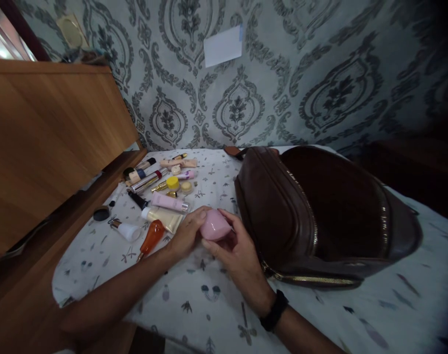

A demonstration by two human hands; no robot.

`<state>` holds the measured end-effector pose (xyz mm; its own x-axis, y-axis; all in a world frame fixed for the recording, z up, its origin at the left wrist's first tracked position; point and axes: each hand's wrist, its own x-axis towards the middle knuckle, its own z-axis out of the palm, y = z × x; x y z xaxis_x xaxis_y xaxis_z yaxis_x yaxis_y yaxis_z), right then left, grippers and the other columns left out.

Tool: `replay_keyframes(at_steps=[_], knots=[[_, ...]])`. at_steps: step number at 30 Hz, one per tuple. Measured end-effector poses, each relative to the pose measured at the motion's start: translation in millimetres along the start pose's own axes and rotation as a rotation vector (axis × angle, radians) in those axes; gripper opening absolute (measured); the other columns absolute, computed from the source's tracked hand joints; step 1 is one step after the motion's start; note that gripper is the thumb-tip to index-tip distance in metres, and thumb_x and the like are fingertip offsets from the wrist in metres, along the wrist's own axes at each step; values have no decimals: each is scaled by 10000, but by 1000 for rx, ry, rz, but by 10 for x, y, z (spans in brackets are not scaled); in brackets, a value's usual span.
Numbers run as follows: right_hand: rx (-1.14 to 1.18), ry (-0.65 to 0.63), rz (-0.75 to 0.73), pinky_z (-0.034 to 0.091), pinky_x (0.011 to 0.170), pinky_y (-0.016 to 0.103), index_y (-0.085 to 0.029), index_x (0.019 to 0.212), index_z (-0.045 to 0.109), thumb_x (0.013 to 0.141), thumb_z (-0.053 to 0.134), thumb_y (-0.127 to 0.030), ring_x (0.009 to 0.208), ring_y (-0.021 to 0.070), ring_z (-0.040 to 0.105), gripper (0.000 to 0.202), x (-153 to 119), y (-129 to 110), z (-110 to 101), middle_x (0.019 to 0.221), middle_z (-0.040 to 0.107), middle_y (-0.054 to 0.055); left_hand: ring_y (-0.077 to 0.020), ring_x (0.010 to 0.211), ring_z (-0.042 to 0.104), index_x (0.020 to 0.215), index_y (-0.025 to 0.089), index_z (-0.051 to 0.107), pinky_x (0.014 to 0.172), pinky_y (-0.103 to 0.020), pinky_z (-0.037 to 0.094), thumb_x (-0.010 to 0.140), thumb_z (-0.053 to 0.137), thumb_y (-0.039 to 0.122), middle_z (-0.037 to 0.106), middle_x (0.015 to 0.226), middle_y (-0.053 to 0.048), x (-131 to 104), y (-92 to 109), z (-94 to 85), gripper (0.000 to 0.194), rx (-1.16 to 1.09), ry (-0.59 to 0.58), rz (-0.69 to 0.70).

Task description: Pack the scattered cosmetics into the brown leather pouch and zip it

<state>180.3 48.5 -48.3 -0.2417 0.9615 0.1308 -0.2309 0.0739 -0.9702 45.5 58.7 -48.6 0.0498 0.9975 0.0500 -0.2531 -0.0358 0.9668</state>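
A glossy, rounded pink object (215, 225) is held between both hands above the bedding; its exact kind does not show. My left hand (189, 230) grips its left side with thumb and fingers. From the right and below, my right hand (240, 248) closes round it, with a black band on that wrist. Close to my left hand lie an orange teardrop-shaped bottle (152, 238), a cream tube with a white cap (164, 218) and a pink tube (169, 201). A brown leather bag (279, 206) rests right of my hands, its zipper undone and its inside dark.
Several cosmetics spread to the left, among them a yellow-lidded jar (172, 183), a silver tube (148, 181) and a white bottle (126, 230). A wooden board (57, 147) borders the left side. Behind everything rises a patterned wall (238, 103).
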Motion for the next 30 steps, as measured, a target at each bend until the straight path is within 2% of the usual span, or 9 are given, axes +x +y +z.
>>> replay_keyframes(at_steps=[5,8,12,16,19,24,30], knots=[[51,-14,16,547,883,372,-222,1241,525,694,782,-392,1077,240,622,628,19,33,1,1262,614,107,-154,774,536,1007,173,657,700,-232,429,751,715,544,610,863,-21,-8,42,-48,455,79,67,114],[94,-34,30,520,966,397,-216,1324,482,729,764,-410,1168,251,597,687,15,45,-6,1339,584,118,-181,851,551,1051,186,660,746,-250,438,763,727,493,612,912,-32,-28,96,-59,427,198,81,208],[158,-68,86,443,1072,422,-205,1423,385,764,741,-408,1254,246,549,776,-5,21,-20,1432,518,124,-226,944,562,1077,215,710,842,-313,437,778,741,406,639,986,-61,-70,188,-47,356,490,88,388],[220,-109,123,436,1077,398,-205,1340,468,762,746,-382,1279,246,530,665,-11,-27,-23,1436,517,113,-262,1009,570,1042,257,759,906,-378,434,779,751,404,632,1038,-85,-90,203,-52,301,656,33,525],[231,-91,121,463,1038,373,-214,1290,496,730,776,-359,1219,239,572,643,-8,-23,-22,1356,585,100,-261,1008,582,1046,271,756,899,-390,439,808,730,399,627,1068,-92,-97,183,-58,272,700,9,567],[248,-39,88,486,994,375,-215,1223,524,708,784,-325,1147,236,606,587,2,0,-23,1278,630,89,-255,1016,606,958,226,716,889,-379,445,804,744,355,657,1091,-99,-125,160,-44,203,747,17,616],[310,-29,124,475,993,382,-227,1206,512,632,828,-272,1134,241,604,656,12,-10,-8,1248,639,72,-228,1032,615,1035,198,556,823,-320,477,758,779,366,657,1145,-101,-131,80,-57,393,734,68,559]])
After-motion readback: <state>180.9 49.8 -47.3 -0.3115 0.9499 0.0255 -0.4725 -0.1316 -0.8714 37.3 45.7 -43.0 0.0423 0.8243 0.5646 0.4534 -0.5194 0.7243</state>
